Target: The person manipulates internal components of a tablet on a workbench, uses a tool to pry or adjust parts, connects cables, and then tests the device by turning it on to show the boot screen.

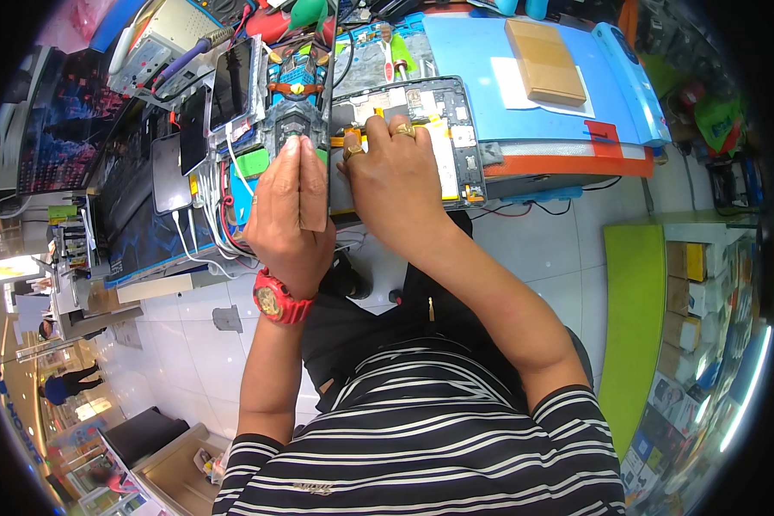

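Observation:
An opened tablet lies on the bench with its inner boards, orange ribbon cables and battery showing. Along its left side a thin dark panel, seen almost edge-on, stands upright. My left hand, straight fingers pressed together, is closed on this panel. Over the tablet's left half is my right hand, its fingers curled down among the inner parts near an orange cable. Those fingertips are hidden, so whatever they grip cannot be made out.
Beyond the tablet lie a toothbrush and a blue mat bearing a brown box. To the left are several phones, white cables and a soldering iron. A green-edged shelf stands right.

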### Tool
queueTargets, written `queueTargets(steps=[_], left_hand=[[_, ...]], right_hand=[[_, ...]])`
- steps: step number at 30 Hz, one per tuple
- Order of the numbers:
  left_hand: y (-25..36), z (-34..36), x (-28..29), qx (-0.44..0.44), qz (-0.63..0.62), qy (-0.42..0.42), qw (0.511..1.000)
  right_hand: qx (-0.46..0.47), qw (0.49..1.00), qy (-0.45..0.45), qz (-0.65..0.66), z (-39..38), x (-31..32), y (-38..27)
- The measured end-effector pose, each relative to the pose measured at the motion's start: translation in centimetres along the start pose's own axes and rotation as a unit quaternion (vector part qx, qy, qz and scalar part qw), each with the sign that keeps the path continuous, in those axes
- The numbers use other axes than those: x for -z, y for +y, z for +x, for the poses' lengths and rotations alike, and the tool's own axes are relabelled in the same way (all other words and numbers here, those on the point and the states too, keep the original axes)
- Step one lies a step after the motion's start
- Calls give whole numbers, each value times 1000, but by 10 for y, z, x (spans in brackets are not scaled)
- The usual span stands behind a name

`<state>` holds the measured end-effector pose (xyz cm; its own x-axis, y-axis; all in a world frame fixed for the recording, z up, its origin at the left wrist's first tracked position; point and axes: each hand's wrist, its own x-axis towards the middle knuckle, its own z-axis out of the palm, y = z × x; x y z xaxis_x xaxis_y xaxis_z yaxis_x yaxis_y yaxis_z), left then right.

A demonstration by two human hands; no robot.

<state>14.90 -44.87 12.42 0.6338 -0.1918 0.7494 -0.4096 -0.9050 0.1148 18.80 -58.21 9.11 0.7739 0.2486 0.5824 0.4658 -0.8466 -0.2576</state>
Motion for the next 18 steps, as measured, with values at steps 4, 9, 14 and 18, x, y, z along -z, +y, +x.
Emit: queueTargets(steps=[4, 9, 14, 18], left_hand=[[0, 0, -1, 4, 1, 10, 1000], [-2, -4, -4, 25, -32, 22, 999], [-1, -2, -3, 0, -5, 20, 1000], [-2, -5, -3, 25, -25, 17, 999]], right_hand=[[9, 1000, -9, 15, 2, 2, 3], [11, 999, -35, 17, 5, -1, 7], [21, 1000, -8, 7, 5, -1, 7], [25, 999, -28, -7, 5, 0, 7]])
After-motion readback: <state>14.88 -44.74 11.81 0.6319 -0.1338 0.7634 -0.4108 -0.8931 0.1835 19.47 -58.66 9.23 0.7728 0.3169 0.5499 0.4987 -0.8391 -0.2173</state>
